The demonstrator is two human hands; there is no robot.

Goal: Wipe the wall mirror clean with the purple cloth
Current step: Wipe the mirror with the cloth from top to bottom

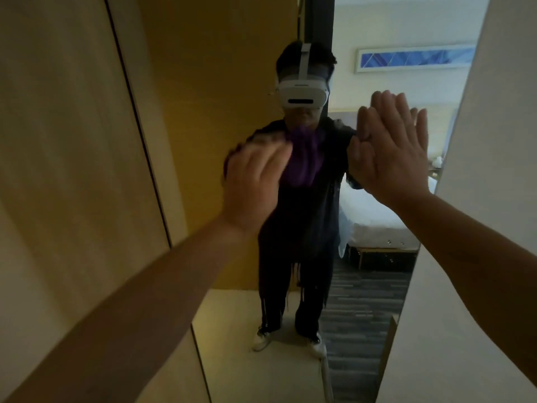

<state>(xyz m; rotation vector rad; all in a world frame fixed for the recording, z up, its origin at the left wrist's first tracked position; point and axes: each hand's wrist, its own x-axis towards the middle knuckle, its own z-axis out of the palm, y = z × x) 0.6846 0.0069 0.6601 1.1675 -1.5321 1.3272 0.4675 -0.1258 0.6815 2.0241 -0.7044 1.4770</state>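
A person's left hand (255, 181), blurred, presses a bunched purple cloth (305, 158) against the tall frameless wall mirror (238, 91), fingers curled over the fabric, which sits near the picture's centre and shows at the hand's 2 o'clock. The right hand (392, 152), at 3 o'clock from the cloth, lies flat on the glass with fingers straight and close together, holding nothing. Light wooden wall panels (66, 141) flank the mirror; reflected are a white bed (374, 216), a dark striped carpet (363, 315) and a blue framed picture (415, 58).

Wall mirror (363, 301), purple cloth (305, 161) pressed against it
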